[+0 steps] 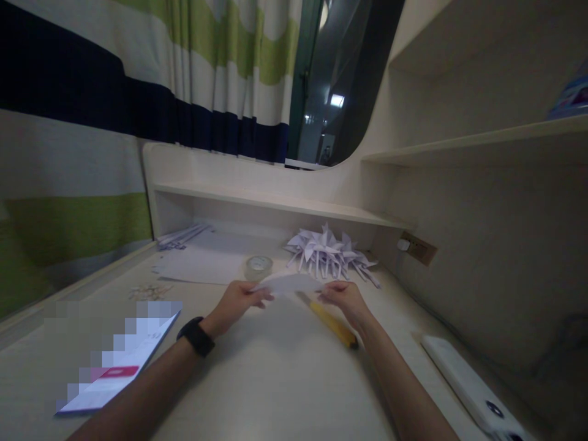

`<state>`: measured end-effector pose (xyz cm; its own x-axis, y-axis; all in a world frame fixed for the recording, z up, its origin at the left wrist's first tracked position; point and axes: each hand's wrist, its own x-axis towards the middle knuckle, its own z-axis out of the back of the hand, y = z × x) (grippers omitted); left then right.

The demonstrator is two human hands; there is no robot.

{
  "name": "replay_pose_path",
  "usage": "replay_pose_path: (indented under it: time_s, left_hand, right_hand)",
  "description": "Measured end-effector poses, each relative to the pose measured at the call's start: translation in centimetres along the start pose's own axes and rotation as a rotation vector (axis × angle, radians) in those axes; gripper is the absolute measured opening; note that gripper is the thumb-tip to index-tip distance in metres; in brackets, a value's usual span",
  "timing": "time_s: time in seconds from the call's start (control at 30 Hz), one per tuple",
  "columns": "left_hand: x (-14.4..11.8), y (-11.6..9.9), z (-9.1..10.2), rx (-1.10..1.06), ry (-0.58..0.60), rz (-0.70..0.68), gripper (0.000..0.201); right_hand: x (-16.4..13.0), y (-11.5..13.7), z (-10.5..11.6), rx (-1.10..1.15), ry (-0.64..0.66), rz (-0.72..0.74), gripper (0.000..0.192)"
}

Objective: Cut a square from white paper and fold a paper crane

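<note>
A piece of white paper is stretched between my two hands, slightly bowed, just above the desk. My left hand, with a black watch on its wrist, pinches the left end. At the right end, the fingers of my right hand close on the paper. Under and beside my right hand lies a yellow utility knife, its blade end pointing toward the paper. Behind the paper sits a roll of clear tape. Several white paper pinwheels are piled at the back right.
Flat paper sheets and rolled paper strips lie at the back left. Small whitish sticks are scattered nearer. A lit tablet, partly pixelated, lies left; a white power bank-like device lies right. A shelf overhangs the back.
</note>
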<state>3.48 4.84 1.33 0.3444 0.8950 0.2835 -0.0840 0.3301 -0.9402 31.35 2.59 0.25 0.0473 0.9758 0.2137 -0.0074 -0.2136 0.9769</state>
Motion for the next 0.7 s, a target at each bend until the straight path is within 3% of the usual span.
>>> replay_pose_path:
  time_s: [0.33, 0.4, 0.5, 0.57, 0.7]
  left_hand:
    - [-0.2, 0.6, -0.9, -0.032, 0.000, 0.039, 0.026]
    - [-0.5, 0.7, -1.8, -0.106, -0.055, 0.074, 0.028]
    - [-1.2, 1.0, -3.3, -0.179, -0.117, 0.113, 0.032]
    - [-1.7, 1.3, -4.2, -0.156, -0.071, 0.096, 0.032]
    - [-2.7, 1.7, -5.6, -0.051, 0.094, 0.023, 0.029]
  right_hand:
    - [0.4, -0.8, -0.5, 0.154, -0.206, 0.006, 0.036]
    - [0.2, -1.2, -1.7, 0.324, -0.199, -0.003, 0.047]
    - [-0.6, -1.9, -4.2, 0.553, -0.078, -0.042, 0.058]
    - [-1.2, -2.1, -5.7, 0.571, 0.012, -0.065, 0.057]
    - [-1.8, -1.7, -6.8, 0.503, -0.063, -0.028, 0.058]
